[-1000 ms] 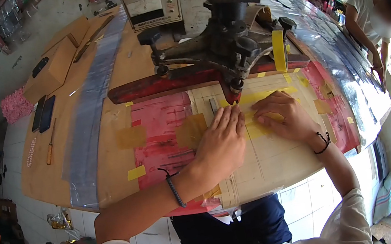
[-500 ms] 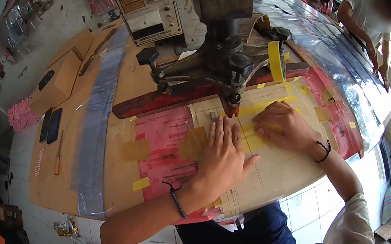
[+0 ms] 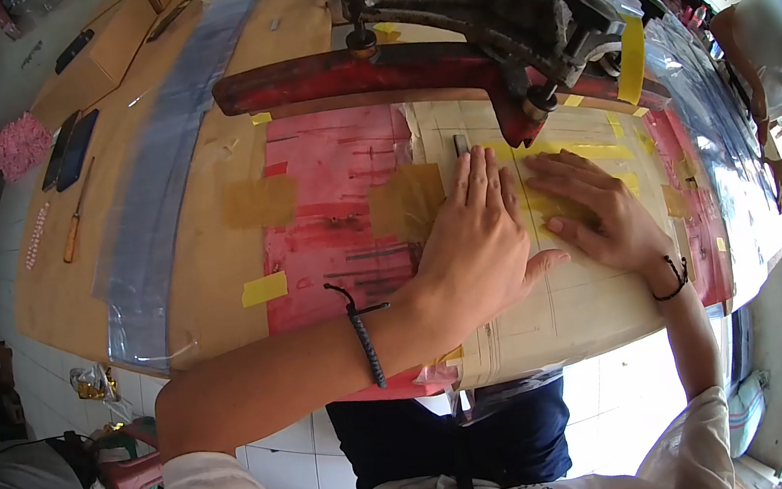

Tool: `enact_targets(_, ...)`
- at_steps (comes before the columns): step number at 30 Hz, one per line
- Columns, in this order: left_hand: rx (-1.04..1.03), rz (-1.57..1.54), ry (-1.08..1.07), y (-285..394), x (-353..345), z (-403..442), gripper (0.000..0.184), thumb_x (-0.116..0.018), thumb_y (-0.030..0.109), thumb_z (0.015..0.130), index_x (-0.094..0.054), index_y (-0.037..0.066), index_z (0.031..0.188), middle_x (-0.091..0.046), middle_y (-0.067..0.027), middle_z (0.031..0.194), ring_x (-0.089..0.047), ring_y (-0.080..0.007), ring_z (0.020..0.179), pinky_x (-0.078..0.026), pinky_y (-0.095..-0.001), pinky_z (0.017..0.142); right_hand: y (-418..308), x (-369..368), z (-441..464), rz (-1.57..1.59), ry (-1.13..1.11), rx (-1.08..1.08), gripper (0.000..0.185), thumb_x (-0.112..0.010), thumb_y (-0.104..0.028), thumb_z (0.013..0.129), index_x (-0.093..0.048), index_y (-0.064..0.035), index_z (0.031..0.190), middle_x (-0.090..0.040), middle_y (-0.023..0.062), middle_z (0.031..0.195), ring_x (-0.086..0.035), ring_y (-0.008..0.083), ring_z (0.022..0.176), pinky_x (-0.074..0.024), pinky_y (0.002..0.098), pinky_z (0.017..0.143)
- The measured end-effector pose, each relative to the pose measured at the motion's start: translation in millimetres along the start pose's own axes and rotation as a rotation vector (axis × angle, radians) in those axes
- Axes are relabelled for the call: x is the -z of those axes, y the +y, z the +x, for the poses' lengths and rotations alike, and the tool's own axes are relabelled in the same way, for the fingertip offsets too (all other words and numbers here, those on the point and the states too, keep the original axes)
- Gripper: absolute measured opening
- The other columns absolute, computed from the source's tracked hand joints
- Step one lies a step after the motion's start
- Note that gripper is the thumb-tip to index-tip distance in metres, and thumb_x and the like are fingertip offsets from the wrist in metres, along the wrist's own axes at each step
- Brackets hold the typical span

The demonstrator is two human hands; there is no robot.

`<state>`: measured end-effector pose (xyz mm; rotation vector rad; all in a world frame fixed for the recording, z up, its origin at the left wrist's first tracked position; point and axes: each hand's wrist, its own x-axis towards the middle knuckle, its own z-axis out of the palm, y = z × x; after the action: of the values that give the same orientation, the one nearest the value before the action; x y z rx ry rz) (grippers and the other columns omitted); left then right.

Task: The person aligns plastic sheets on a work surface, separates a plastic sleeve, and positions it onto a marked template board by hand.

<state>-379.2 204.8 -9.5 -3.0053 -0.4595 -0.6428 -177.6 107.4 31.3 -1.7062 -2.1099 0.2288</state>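
Observation:
My left hand (image 3: pixel 484 243) lies flat on a pale beige board (image 3: pixel 527 341) marked with thin lines, its fingers stretched out and the thumb apart. Just beyond its fingertips is a small grey block (image 3: pixel 461 144). Flat on the yellow tape strips (image 3: pixel 599 149) to the right rests my right hand (image 3: pixel 606 212), fingers extended. A clear film seems to lie under the left fingers, though its extent is hidden. Left of the board is a red sheet (image 3: pixel 331 218) with amber tape patches (image 3: pixel 265 202) along its sides.
A machine head with a red bar (image 3: pixel 306 83) hangs over the board, a yellow tape roll (image 3: pixel 630 62) on its right. Leftward lie a clear plastic strip (image 3: pixel 164 177), a wooden-handled tool (image 3: pixel 71 237) and dark phones (image 3: pixel 79 149). People (image 3: pixel 772 56) are at right and lower left.
The view has shifted, so the machine sits higher and further right in it. My right fingers, curled before, are now straighter and flatter. At lower left, a person's arm has come into view.

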Motion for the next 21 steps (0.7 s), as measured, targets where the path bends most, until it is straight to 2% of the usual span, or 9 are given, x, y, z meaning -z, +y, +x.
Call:
enact_targets(14,0.008,0.019,-0.002,2.5,0.2,-2.0,0.095,-0.038,0.065,0.102,-0.051,-0.025,0.132,-0.051,-0.0404,0.141,-0.042,-0.0501,0.141,-0.023,-0.0530,0.125,0.9,1.9,-0.8,0.027,-0.017,0.011,0.040,-0.072,-0.021,0.092,-0.068,-0.0008,0.126,-0.061,0.0169,0.143,-0.051,0.0367,0.139,-0.0321,0.0519,0.122)
enact_targets(21,0.035,0.038,-0.016,5.3,0.3,-4.0,0.093,-0.037,0.064,0.102,-0.052,-0.021,0.135,-0.051,-0.0366,0.144,-0.040,-0.0459,0.145,-0.019,-0.0529,0.126,7.9,1.2,-2.9,0.033,-0.019,0.044,0.036,-0.070,-0.021,0.093,-0.071,-0.0025,0.123,-0.063,0.0161,0.140,-0.052,0.0366,0.138,-0.0308,0.0534,0.123)
